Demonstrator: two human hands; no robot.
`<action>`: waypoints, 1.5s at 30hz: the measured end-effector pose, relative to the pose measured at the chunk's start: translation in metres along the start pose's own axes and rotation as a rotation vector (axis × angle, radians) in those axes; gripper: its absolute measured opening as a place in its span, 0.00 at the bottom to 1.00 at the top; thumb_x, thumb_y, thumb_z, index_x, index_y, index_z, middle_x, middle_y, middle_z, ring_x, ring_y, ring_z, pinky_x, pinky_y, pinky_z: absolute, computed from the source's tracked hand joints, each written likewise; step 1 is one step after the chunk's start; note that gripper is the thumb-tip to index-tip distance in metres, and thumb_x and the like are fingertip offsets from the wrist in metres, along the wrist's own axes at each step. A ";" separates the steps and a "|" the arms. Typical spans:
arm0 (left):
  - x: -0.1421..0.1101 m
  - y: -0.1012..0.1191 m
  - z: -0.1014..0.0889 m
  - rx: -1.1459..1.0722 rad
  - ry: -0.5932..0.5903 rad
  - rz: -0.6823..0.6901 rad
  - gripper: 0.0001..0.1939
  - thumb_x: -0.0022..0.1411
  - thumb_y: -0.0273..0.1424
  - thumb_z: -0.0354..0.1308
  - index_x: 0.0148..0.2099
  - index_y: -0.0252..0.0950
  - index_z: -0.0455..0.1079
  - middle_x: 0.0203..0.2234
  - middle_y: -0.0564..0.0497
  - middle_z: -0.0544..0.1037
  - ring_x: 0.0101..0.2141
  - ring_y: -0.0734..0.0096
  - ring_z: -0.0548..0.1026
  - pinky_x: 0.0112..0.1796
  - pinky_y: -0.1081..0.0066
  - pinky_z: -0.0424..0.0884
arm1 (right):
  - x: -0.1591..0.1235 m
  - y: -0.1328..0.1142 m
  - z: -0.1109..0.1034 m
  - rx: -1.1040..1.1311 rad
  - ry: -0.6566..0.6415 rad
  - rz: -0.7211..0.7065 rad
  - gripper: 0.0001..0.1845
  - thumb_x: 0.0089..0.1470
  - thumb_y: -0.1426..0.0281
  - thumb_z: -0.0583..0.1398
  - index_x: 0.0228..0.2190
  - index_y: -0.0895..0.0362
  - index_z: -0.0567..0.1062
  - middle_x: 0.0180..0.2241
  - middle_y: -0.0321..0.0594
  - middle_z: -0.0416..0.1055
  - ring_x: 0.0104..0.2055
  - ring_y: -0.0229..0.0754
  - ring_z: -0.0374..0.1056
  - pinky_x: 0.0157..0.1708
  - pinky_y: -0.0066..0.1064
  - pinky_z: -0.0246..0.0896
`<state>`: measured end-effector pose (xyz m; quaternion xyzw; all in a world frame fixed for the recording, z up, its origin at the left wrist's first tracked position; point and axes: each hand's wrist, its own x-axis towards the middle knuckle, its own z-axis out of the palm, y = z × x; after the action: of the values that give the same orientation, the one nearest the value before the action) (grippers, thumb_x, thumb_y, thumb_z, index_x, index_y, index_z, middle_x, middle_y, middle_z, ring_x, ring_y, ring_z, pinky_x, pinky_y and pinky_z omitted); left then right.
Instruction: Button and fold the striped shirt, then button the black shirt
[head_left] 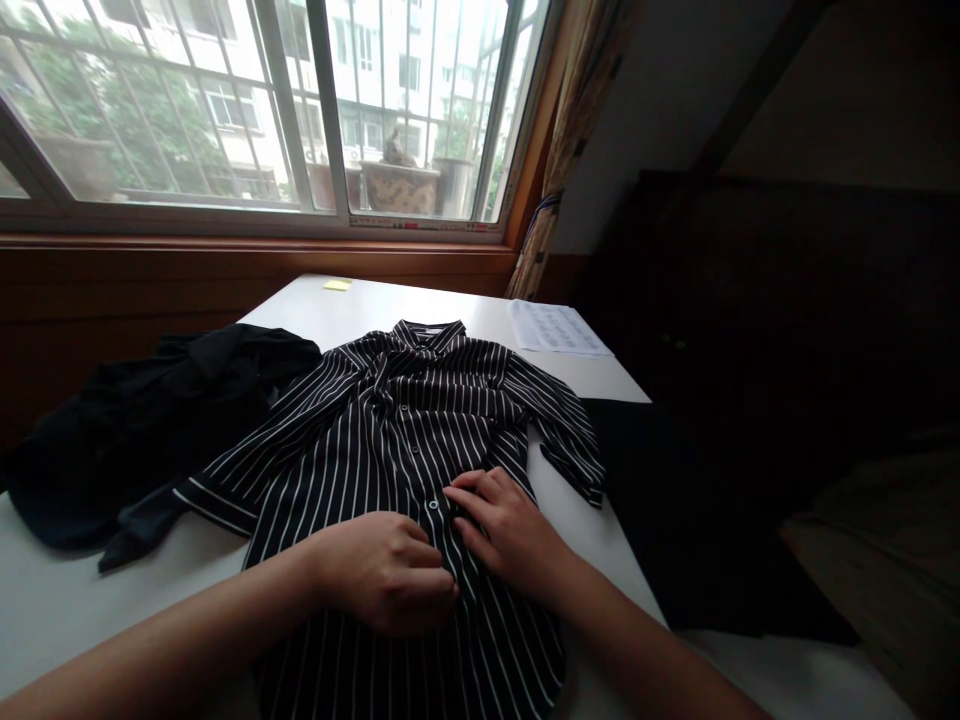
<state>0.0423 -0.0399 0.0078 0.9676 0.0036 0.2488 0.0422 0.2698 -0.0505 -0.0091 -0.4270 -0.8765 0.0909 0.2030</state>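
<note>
A black shirt with white stripes (337, 470) lies front side up on the white table, its collar toward the window and its sleeves out to either side. Small buttons run down its front; one button (433, 505) shows just beside my right fingertips. My left hand (390, 575) is closed at the lower front, its fingers curled on the shirt's placket; the pinched cloth is mostly hidden beneath them. To the right of the placket, my right hand (499, 520) rests on the fabric with fingers stretched out and thumb apart.
Dark clothing (187, 390) is heaped on the left of the white table (352, 308). Another dark cloth (697, 530) hangs over the right edge. Printed sheets (559, 328) and a yellow sticky note (337, 285) lie at the far end, below a barred window (420, 120).
</note>
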 end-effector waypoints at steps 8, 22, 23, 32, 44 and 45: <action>-0.003 -0.004 -0.004 0.049 0.071 0.016 0.14 0.70 0.26 0.49 0.29 0.36 0.65 0.17 0.57 0.64 0.16 0.75 0.59 0.18 0.67 0.56 | 0.000 0.006 -0.003 0.162 0.181 -0.014 0.12 0.60 0.76 0.62 0.45 0.54 0.78 0.42 0.42 0.74 0.44 0.46 0.69 0.48 0.44 0.68; -0.008 -0.007 -0.004 0.149 0.240 0.059 0.11 0.65 0.22 0.54 0.29 0.37 0.62 0.17 0.60 0.63 0.17 0.76 0.57 0.18 0.66 0.50 | -0.006 -0.010 -0.013 0.461 0.298 -0.292 0.05 0.56 0.76 0.65 0.37 0.56 0.78 0.32 0.39 0.74 0.32 0.37 0.71 0.33 0.29 0.68; -0.009 -0.008 -0.004 0.159 0.244 0.073 0.12 0.64 0.21 0.55 0.28 0.37 0.62 0.17 0.60 0.63 0.17 0.76 0.57 0.18 0.66 0.50 | -0.007 -0.011 -0.013 0.468 0.289 -0.298 0.05 0.56 0.75 0.65 0.37 0.56 0.78 0.32 0.39 0.74 0.32 0.37 0.70 0.32 0.29 0.67; -0.015 -0.011 0.000 0.237 0.233 0.090 0.13 0.63 0.22 0.57 0.27 0.37 0.61 0.17 0.60 0.61 0.18 0.75 0.57 0.20 0.65 0.47 | -0.008 -0.011 -0.013 0.408 0.278 -0.324 0.03 0.58 0.74 0.64 0.36 0.56 0.77 0.30 0.38 0.74 0.30 0.36 0.70 0.30 0.28 0.66; -0.013 -0.011 -0.004 0.226 0.225 0.080 0.13 0.63 0.21 0.57 0.28 0.38 0.60 0.18 0.60 0.62 0.19 0.75 0.57 0.21 0.66 0.48 | -0.005 -0.013 -0.015 0.210 0.360 -0.435 0.03 0.61 0.73 0.62 0.38 0.56 0.77 0.29 0.37 0.75 0.27 0.35 0.69 0.28 0.29 0.63; -0.014 -0.012 -0.003 0.230 0.220 0.082 0.13 0.63 0.21 0.57 0.28 0.38 0.60 0.18 0.59 0.62 0.19 0.75 0.57 0.21 0.66 0.48 | -0.005 -0.013 -0.015 0.189 0.361 -0.443 0.03 0.61 0.73 0.62 0.38 0.56 0.76 0.29 0.36 0.75 0.27 0.35 0.69 0.28 0.29 0.62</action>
<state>0.0288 -0.0283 0.0029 0.9323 -0.0028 0.3527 -0.0798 0.2701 -0.0631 0.0073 -0.2137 -0.8857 0.0485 0.4092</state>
